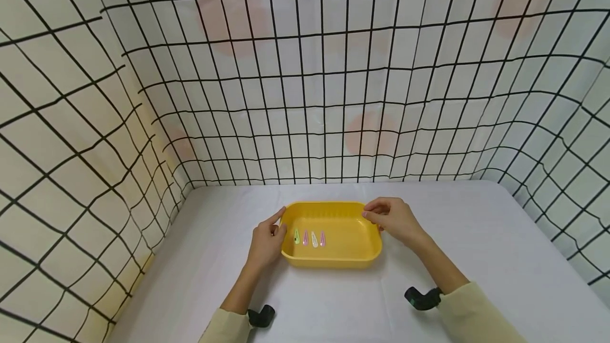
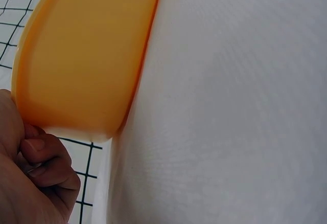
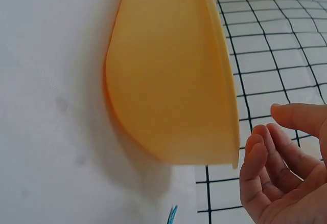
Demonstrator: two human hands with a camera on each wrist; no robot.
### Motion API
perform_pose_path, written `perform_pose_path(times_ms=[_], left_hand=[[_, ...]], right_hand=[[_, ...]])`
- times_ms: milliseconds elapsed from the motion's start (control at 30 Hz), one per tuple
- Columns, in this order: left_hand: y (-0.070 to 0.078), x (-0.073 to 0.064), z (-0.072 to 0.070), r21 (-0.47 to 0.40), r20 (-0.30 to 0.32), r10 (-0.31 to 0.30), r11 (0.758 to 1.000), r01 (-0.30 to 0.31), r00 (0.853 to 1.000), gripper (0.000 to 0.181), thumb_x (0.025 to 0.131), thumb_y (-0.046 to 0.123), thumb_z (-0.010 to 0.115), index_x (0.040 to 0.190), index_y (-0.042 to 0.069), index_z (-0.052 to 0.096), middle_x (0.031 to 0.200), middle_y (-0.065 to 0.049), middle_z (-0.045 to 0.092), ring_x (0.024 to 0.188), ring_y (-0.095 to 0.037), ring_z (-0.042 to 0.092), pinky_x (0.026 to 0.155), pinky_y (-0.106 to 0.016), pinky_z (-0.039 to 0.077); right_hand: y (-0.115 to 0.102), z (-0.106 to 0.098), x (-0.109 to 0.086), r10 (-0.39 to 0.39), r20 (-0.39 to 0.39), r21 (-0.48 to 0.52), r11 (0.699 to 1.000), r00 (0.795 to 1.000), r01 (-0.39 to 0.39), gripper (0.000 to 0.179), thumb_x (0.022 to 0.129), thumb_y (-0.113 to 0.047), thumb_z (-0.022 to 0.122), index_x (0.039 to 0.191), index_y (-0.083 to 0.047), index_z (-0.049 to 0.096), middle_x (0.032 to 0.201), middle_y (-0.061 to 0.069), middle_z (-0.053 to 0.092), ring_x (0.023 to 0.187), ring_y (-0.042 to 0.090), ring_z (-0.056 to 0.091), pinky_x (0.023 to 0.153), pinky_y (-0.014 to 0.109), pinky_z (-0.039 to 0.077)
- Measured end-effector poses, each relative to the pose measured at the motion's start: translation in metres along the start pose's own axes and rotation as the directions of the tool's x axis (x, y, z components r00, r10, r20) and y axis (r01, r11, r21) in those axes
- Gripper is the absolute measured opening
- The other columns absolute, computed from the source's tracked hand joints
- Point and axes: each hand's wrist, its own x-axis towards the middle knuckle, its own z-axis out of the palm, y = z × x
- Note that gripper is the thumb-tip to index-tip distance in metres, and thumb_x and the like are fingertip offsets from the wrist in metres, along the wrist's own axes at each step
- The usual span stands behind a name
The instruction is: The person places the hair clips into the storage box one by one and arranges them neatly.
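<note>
A yellow plastic tray (image 1: 350, 234) with raised walls sits on the white cloth. Inside its left half, several snap hair clips lie in a row: a green hair clip (image 1: 297, 236) leftmost, a white hair clip (image 1: 314, 239), and pink ones beside it. My left hand (image 1: 268, 240) grips the tray's left rim, its fingers curled against the outer wall in the left wrist view. At the back right corner is my right hand (image 1: 393, 219). The right wrist view shows its thumb and bent fingers beside the rim, apart from each other, with nothing held.
A black wire grid (image 1: 310, 89) backed by white sheeting stands behind and along both sides of the table (image 1: 329, 306). Black wrist devices (image 1: 421, 298) sit at both sleeves. A small blue thing (image 3: 172, 215) shows beyond the tray in the right wrist view.
</note>
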Motion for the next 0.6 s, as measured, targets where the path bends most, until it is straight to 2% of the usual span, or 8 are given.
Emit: perform_pose_path(times_ms=[333, 600], left_hand=[[0.003, -0.001, 0.0, 0.008, 0.001, -0.017, 1.0, 0.017, 1.0, 0.05, 0.1, 0.016, 0.062, 0.15, 0.023, 0.056, 0.06, 0.001, 0.044, 0.051, -0.013, 0.039, 0.047, -0.021, 0.036], [0.003, -0.001, 0.001, 0.007, -0.002, -0.011, 1.0, 0.011, 1.0, 0.05, 0.1, 0.016, 0.061, 0.15, 0.023, 0.056, 0.06, 0.001, 0.043, 0.05, -0.013, 0.038, 0.046, -0.021, 0.035]], right_hand=[[0.024, -0.022, -0.009, 0.052, -0.054, -0.031, 0.998, 0.997, -0.053, 0.037, 0.096, -0.03, 0.073, 0.12, -0.002, 0.07, 0.106, 0.011, 0.074, 0.094, 0.033, 0.066, 0.071, 0.036, 0.06], [0.052, -0.032, -0.012, 0.078, -0.081, -0.065, 0.994, 0.994, -0.083, 0.036, 0.096, -0.03, 0.074, 0.118, -0.002, 0.07, 0.105, 0.013, 0.074, 0.084, 0.028, 0.067, 0.069, 0.034, 0.059]])
